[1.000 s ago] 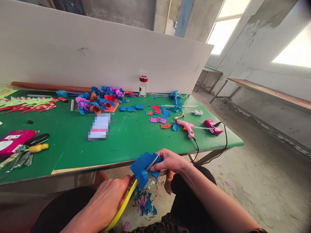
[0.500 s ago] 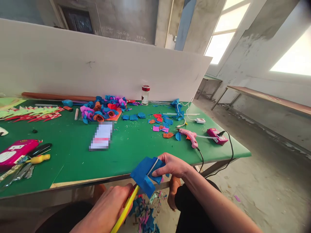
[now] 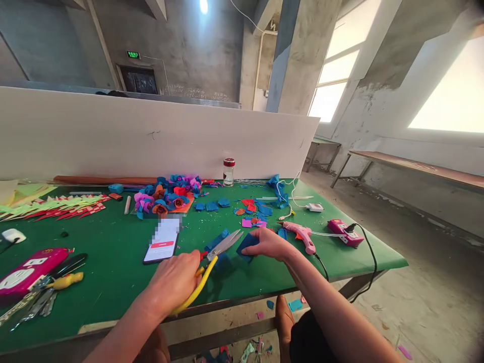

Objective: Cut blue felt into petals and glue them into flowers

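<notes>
My left hand (image 3: pixel 174 278) is closed round a pair of scissors (image 3: pixel 226 245) with yellow and red handles; its blades point up and to the right over the green table (image 3: pixel 121 282). Between the thumb and fingers of my right hand (image 3: pixel 269 244) is a dark blue piece of crepe paper (image 3: pixel 245 248), just right of the blade tips. Another blue strip (image 3: pixel 217 240) shows behind the blades, partly hidden by them; whether it touches the table I cannot tell.
A phone (image 3: pixel 163 242) lies left of my hands, below a heap of paper flowers (image 3: pixel 166 195). A pink glue gun (image 3: pixel 298 234) with a cord rests to the right, near a magenta power strip (image 3: pixel 345 233). Behind stand a red-lidded jar (image 3: pixel 229 172) and a white board (image 3: pixel 113 136).
Both hands have risen from the table's front edge to above its top. The scissors are now apart from the right hand's blue paper, and the cut-off blue piece is separate. The view has tilted up.
</notes>
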A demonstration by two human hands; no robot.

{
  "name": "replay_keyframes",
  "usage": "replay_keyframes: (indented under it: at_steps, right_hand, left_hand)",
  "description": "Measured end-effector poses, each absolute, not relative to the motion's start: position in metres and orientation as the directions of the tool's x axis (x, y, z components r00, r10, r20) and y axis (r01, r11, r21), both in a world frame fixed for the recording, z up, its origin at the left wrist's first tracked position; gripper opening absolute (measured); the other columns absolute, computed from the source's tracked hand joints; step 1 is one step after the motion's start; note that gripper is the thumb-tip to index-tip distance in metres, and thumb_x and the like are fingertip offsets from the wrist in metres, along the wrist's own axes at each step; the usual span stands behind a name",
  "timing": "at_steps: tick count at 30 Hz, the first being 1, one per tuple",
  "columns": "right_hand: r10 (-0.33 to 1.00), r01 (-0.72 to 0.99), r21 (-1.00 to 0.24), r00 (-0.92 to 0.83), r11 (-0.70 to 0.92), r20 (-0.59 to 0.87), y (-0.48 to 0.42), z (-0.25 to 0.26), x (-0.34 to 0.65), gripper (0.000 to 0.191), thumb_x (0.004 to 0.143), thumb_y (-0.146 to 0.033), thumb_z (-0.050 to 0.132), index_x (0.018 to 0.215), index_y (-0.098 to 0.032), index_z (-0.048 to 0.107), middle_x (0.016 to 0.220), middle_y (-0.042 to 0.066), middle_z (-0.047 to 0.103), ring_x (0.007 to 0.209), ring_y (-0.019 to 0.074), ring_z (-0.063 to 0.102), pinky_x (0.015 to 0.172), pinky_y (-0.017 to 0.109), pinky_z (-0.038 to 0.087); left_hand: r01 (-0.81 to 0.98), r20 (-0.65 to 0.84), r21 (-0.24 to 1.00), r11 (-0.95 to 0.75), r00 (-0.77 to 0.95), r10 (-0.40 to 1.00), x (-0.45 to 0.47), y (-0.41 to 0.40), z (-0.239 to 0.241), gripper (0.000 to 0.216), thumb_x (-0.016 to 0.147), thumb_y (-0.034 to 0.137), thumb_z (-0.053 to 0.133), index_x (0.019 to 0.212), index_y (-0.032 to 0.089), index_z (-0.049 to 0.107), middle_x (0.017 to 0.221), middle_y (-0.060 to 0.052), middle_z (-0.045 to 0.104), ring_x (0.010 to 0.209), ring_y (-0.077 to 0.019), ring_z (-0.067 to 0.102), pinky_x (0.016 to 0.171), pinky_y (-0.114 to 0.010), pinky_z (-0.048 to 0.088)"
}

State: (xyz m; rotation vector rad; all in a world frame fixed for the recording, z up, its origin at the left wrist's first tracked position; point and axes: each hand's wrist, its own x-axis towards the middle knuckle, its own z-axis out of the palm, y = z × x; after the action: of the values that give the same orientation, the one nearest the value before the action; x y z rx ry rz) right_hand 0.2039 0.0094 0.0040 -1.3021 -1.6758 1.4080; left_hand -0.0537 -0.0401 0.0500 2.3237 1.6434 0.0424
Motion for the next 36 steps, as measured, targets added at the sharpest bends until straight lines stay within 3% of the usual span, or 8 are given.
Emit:
replay_keyframes:
  at_steps: [2, 6, 9, 12, 17, 24, 30, 36]
  right_hand:
    - [0.940, 0.385, -0.920, -0.334, 0.066, -0.072, 0.011, 0.010, 0.208, 0.025, 0.063, -0.035, 0.077, 0.073, -0.014, 0.069, 0.061, -0.002, 0.065, 0.054, 0.0100, 0.056, 0.052, 0.022, 0.043]
    - [0.952, 0.454, -0.881, -0.307, 0.134, -0.013, 0.009, 0.016, 0.211, 0.024, 0.065, -0.037, 0.076, 0.065, -0.015, 0.067, 0.061, 0.000, 0.065, 0.055, 0.0125, 0.056, 0.051, 0.024, 0.042]
    - [0.942, 0.436, -0.891, -0.333, 0.124, -0.032, 0.002, 0.011, 0.200, 0.027, 0.065, -0.040, 0.075, 0.067, -0.015, 0.068, 0.062, 0.000, 0.065, 0.055, 0.0122, 0.055, 0.051, 0.023, 0.040]
    - [0.904, 0.440, -0.886, -0.424, 0.147, -0.061, -0.007, 0.005, 0.180, 0.026, 0.068, -0.040, 0.073, 0.070, -0.014, 0.069, 0.059, -0.002, 0.062, 0.054, 0.0102, 0.049, 0.049, 0.022, 0.035]
    - [0.885, 0.537, -0.802, -0.465, 0.261, -0.023, -0.019, 0.003, 0.149, 0.021, 0.070, -0.033, 0.068, 0.061, -0.015, 0.065, 0.052, -0.006, 0.050, 0.050, 0.0073, 0.038, 0.046, 0.021, 0.025]
    - [0.867, 0.473, -0.808, -0.490, 0.352, 0.090, -0.015, -0.008, 0.139, 0.010, 0.070, -0.027, 0.068, 0.071, -0.017, 0.071, 0.061, -0.002, 0.061, 0.065, 0.0160, 0.055, 0.059, 0.024, 0.040]
    - [0.847, 0.355, -0.849, -0.500, 0.391, 0.181, -0.015, -0.015, 0.138, 0.019, 0.070, -0.027, 0.070, 0.088, -0.021, 0.074, 0.082, 0.002, 0.070, 0.087, 0.0238, 0.061, 0.072, 0.028, 0.047]
    - [0.892, 0.394, -0.887, -0.450, 0.240, 0.041, -0.017, -0.010, 0.149, 0.013, 0.069, -0.029, 0.072, 0.074, -0.017, 0.073, 0.065, -0.001, 0.066, 0.067, 0.0166, 0.059, 0.065, 0.026, 0.045]
  left_hand:
    - [0.911, -0.119, 0.271, -0.309, 0.351, 0.929, -0.054, -0.029, 0.045, 0.011, 0.081, 0.027, 0.047, 0.076, 0.020, 0.053, 0.078, -0.008, 0.066, 0.074, -0.0229, 0.065, 0.061, -0.028, 0.042]
    - [0.664, -0.074, 0.733, -0.144, 0.288, 0.955, -0.054, -0.016, 0.013, 0.017, 0.085, 0.036, 0.044, 0.080, 0.020, 0.049, 0.078, -0.003, 0.066, 0.061, -0.0153, 0.062, 0.057, -0.026, 0.046]
    - [0.456, 0.114, 0.868, -0.195, 0.199, 0.973, -0.048, -0.017, -0.002, 0.018, 0.078, 0.035, 0.057, 0.082, 0.020, 0.048, 0.087, -0.004, 0.068, 0.075, -0.0162, 0.065, 0.071, -0.029, 0.052]
    - [0.318, 0.213, 0.903, -0.288, 0.251, 0.944, -0.039, -0.025, -0.002, 0.022, 0.073, 0.032, 0.065, 0.085, 0.021, 0.050, 0.098, -0.005, 0.068, 0.090, -0.0180, 0.066, 0.082, -0.031, 0.051]
    - [0.321, 0.136, 0.924, -0.208, 0.232, 0.963, -0.028, -0.038, 0.000, 0.023, 0.068, 0.024, 0.067, 0.081, 0.021, 0.048, 0.085, -0.001, 0.067, 0.079, -0.0162, 0.065, 0.072, -0.026, 0.052]
    - [0.473, 0.259, 0.835, -0.280, 0.112, 0.959, -0.024, -0.048, -0.005, 0.031, 0.071, 0.020, 0.063, 0.101, 0.022, 0.055, 0.091, -0.001, 0.068, 0.083, -0.0161, 0.065, 0.074, -0.024, 0.049]
    - [0.475, 0.248, 0.831, -0.290, 0.150, 0.957, -0.018, -0.047, -0.006, 0.035, 0.071, 0.017, 0.063, 0.105, 0.022, 0.057, 0.091, -0.002, 0.069, 0.077, -0.0150, 0.063, 0.069, -0.023, 0.048]
    - [0.312, 0.188, 0.923, -0.227, 0.148, 0.971, -0.016, -0.035, -0.007, 0.024, 0.064, 0.013, 0.064, 0.085, 0.021, 0.054, 0.079, 0.003, 0.064, 0.073, -0.0125, 0.060, 0.064, -0.020, 0.045]
